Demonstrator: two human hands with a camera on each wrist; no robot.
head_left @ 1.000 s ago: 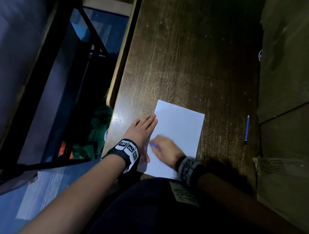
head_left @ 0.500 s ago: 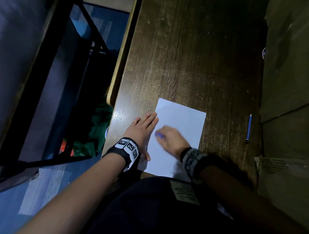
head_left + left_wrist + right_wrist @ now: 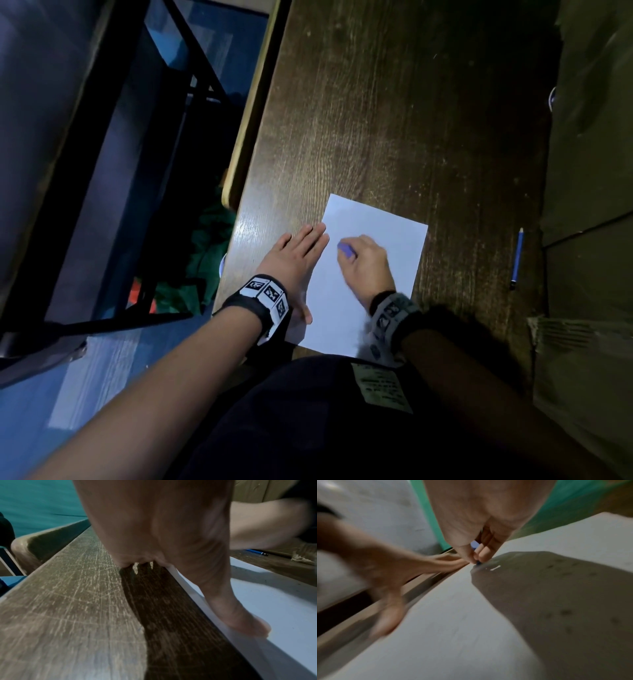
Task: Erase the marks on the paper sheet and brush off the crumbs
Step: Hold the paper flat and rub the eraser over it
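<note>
A white paper sheet [image 3: 383,240] lies on the dark wooden table [image 3: 394,120] near its front edge. My left hand [image 3: 294,253] lies flat with straight fingers along the sheet's left edge, its thumb [image 3: 240,618] pressing on the paper [image 3: 283,601]. My right hand [image 3: 363,263] pinches a small blue eraser [image 3: 345,249] against the sheet near the left hand's fingertips. In the right wrist view the eraser [image 3: 475,546] sits between thumb and fingers, its tip on the paper [image 3: 453,628]. Dark crumbs [image 3: 565,612] dot the shaded part of the sheet.
A blue pencil [image 3: 517,258] lies on the table to the right of the sheet, also in the left wrist view as a pencil [image 3: 255,552]. A cardboard box [image 3: 589,274] stands along the right. The table's left edge [image 3: 246,144] drops to a chair frame and floor.
My right hand has moved the eraser up the sheet, from near the left wrist to beside the left fingertips. The left hand has stayed put.
</note>
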